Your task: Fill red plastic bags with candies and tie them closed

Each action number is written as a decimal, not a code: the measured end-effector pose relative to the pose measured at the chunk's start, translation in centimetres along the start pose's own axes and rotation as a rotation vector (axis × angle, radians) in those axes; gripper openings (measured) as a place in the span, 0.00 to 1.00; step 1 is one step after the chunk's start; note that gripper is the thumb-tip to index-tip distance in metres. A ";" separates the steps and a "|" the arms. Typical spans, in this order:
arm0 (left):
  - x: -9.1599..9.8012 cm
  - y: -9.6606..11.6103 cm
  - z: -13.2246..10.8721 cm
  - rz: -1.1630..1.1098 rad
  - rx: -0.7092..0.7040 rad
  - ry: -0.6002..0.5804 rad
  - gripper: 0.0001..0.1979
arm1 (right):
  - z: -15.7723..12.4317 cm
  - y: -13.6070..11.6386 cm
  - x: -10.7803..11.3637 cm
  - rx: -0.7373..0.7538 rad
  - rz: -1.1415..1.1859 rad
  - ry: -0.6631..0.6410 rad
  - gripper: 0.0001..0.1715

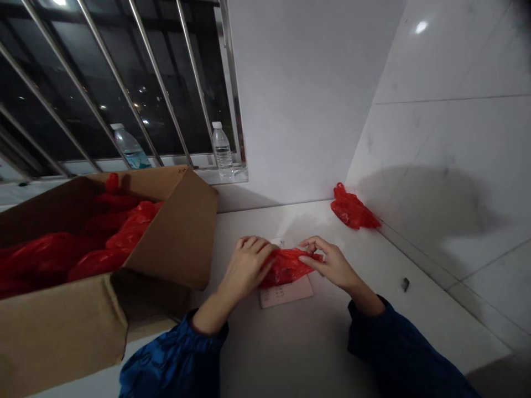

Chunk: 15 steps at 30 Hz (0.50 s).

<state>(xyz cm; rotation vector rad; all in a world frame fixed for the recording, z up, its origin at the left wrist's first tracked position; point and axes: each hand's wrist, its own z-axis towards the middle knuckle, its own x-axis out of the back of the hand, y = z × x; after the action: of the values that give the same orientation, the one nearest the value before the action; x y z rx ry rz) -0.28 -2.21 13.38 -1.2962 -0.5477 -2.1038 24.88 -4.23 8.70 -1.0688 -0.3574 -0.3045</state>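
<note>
A red plastic bag [287, 266] lies between my hands over a pale sheet or booklet with writing [290, 294] on the white table. My left hand [249, 262] grips the bag's left end, fingers curled over it and the thumb along its near side. At the other end, my right hand [327, 260] pinches the bag's edge between thumb and fingers. What the bag contains is hard to make out through the plastic.
An open cardboard box [174, 232] with several red bags [133, 226] stands at left. Another red bag [352, 210] lies by the tiled wall, with a small dark object [405, 284] nearer. Two water bottles [223, 150] stand by the barred window.
</note>
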 end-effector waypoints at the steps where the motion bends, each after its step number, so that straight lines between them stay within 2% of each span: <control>1: -0.2 -0.4 0.0 0.017 0.006 -0.005 0.09 | 0.0 0.1 0.0 -0.001 -0.014 0.027 0.11; 3: -0.4 -1.5 -0.4 -0.004 0.090 0.044 0.09 | -0.1 0.8 0.4 -0.006 -0.017 0.131 0.10; 6: -0.4 -3.3 -1.2 -0.223 0.340 0.243 0.07 | -0.5 2.0 1.5 -0.043 -0.007 0.313 0.09; 8: -0.1 -3.8 -1.7 -0.394 0.460 0.375 0.09 | -0.8 1.8 2.1 -0.056 -0.084 0.358 0.08; 10: 0.3 -3.5 -1.9 -0.505 0.456 0.427 0.12 | -1.0 0.4 2.4 -0.009 -0.230 0.393 0.09; 13: 1.0 -2.2 -1.9 -0.617 0.347 0.377 0.09 | -0.9 -3.4 1.8 0.191 -0.358 0.414 0.11; 15: 1.4 -1.1 -1.7 -0.718 0.274 0.326 0.06 | -0.4 -5.5 0.8 0.328 -0.377 0.240 0.11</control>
<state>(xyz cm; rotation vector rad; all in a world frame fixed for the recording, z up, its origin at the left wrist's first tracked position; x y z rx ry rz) -2.64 -2.82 13.82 -0.6204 -1.2348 -2.6055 23.39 -7.15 13.20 -0.6297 -0.3768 -0.6803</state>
